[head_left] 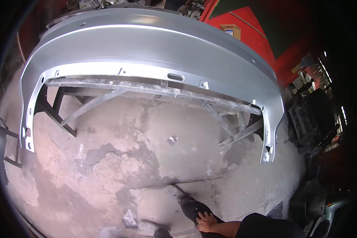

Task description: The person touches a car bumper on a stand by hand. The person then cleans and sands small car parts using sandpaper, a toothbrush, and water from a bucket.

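My right hand (pixel 206 223) rests on my dark trouser leg (pixel 194 209), near the knee, its fingers spread over the cloth with nothing held. My left hand is out of the picture. Beyond my feet, well away from the hand, a large silver-grey car bumper (pixel 146 47) lies across a metal stand (pixel 166 89). Its two ends curve toward me at the left and right. An oval slot (pixel 175 77) and several small holes run along its near lip.
Stained concrete floor (pixel 107 166) lies between me and the stand, with a small scrap (pixel 172 139) on it. A red surface (pixel 246 29) carries a cardboard box (pixel 231 31) behind the bumper. Dark clutter (pixel 311 115) fills the right side.
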Demonstrator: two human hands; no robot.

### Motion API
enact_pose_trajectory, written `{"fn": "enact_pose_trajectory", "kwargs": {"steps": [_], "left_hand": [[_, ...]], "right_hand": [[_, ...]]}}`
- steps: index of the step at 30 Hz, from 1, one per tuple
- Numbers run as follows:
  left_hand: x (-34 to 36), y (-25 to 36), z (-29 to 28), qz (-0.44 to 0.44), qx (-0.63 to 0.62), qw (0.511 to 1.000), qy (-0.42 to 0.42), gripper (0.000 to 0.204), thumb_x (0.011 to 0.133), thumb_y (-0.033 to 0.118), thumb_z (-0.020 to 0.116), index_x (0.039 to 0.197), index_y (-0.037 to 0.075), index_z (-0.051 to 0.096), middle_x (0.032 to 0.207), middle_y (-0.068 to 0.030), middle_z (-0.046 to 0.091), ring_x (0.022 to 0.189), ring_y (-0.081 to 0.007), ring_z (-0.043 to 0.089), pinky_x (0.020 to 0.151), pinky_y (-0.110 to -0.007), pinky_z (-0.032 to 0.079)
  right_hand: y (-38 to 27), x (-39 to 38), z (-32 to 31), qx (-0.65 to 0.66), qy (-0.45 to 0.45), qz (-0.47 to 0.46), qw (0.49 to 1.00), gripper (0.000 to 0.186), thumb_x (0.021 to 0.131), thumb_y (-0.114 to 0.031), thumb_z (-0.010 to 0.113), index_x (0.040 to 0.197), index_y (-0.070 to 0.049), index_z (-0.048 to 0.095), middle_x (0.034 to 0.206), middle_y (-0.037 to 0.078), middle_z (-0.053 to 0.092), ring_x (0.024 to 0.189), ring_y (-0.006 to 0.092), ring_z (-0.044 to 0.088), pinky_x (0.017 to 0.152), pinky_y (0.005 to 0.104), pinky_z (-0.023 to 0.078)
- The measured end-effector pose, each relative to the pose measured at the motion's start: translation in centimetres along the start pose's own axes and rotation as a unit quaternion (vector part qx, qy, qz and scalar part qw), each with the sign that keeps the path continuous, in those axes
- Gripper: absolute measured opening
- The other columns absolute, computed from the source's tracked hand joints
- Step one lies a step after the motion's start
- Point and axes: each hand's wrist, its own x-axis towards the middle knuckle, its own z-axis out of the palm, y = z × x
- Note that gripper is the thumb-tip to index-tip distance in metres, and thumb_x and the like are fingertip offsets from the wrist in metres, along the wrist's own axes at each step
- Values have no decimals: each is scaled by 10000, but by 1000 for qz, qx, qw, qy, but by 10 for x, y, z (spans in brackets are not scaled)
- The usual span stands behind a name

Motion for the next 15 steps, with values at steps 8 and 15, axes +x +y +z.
{"fn": "enact_pose_trajectory", "kwargs": {"steps": [8, 15], "left_hand": [[5, 20, -14, 72, 36, 995, 54, 295, 902, 277, 562, 1147, 114, 568, 931, -179, 636, 875, -371, 621, 771, -458, 498], [33, 49, 0, 175, 61, 981, 65, 285, 906, 275, 534, 1137, 113, 574, 932, -192, 632, 878, -394, 616, 785, -490, 490]], "right_hand": [[-14, -5, 28, 220, -9, 69, 973, 614, 859, -387, 549, 1396, -99, 468, 1518, 189, 285, 1378, 442, 254, 1062, 648, 241], [-24, -27, 7, 219, -80, 122, 965, 560, 876, -458, 494, 1363, -185, 534, 1551, 114, 275, 1432, 397, 180, 1143, 603, 107]]}}
